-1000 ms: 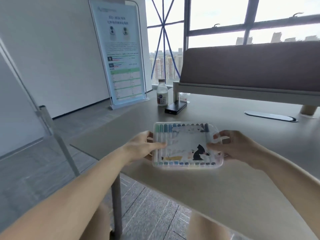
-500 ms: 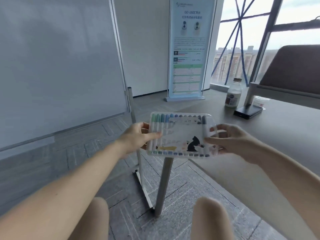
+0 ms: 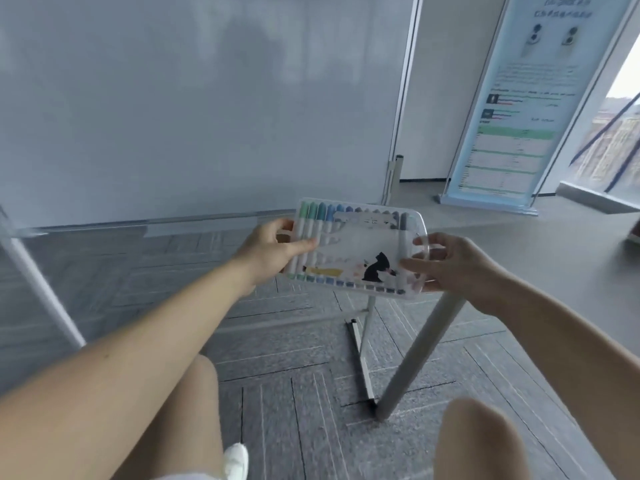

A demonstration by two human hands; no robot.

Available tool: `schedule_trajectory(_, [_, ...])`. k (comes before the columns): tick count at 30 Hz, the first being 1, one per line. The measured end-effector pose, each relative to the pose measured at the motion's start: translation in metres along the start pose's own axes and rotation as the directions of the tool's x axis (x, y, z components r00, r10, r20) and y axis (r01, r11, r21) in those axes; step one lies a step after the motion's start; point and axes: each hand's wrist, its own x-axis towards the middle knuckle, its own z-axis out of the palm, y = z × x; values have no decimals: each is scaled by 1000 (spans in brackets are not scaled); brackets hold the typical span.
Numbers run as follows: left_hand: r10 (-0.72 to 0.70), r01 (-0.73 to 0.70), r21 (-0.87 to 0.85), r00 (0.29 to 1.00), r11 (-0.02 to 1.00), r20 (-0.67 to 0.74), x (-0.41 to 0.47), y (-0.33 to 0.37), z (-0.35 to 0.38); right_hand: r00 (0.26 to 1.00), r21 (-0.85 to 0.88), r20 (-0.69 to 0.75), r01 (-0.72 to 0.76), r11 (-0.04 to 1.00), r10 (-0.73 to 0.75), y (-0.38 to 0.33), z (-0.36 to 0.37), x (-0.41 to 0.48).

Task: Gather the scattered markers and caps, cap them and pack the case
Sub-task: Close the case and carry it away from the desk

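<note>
Clear rigid plastic marker case [image 3: 356, 249] held in air above floor, lid closed. Left hand [image 3: 273, 249] and right hand [image 3: 457, 268] clamp opposite short ends. Judged light, stiff, slick; end grips suit.

Markers [image 3: 313, 225] inside case [image 3: 360, 249], between left hand [image 3: 273, 249] and right hand [image 3: 450, 263], above floor [image 3: 294, 358].

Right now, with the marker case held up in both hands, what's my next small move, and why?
Probably swing the marker case right and set it on the table. Your left hand and right hand grip its ends, it hangs over the floor, the markers sit capped in a row inside, and no loose markers or caps show.
</note>
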Motion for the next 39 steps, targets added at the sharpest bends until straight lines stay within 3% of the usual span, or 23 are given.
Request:
schedule_trajectory(10, [63, -62, 23, 997, 998, -53, 25, 22, -16, 998, 8, -50, 39, 999, -39, -26, -2, 25])
schedule_trajectory(20, [61, -59, 17, 978, 998, -199, 46, 6, -52, 997, 32, 17, 78, 996, -79, -30, 37, 86])
schedule_trajectory(32, [33, -57, -39, 892, 998, -451, 71, -65, -145, 980, -27, 76, 186, 982, -183, -66, 156, 171])
schedule_trajectory(39, [87, -87, 30, 784, 996, -615, 84, -112, -204, 932, -162, 45, 361, 918, -359, -91, 230, 219])
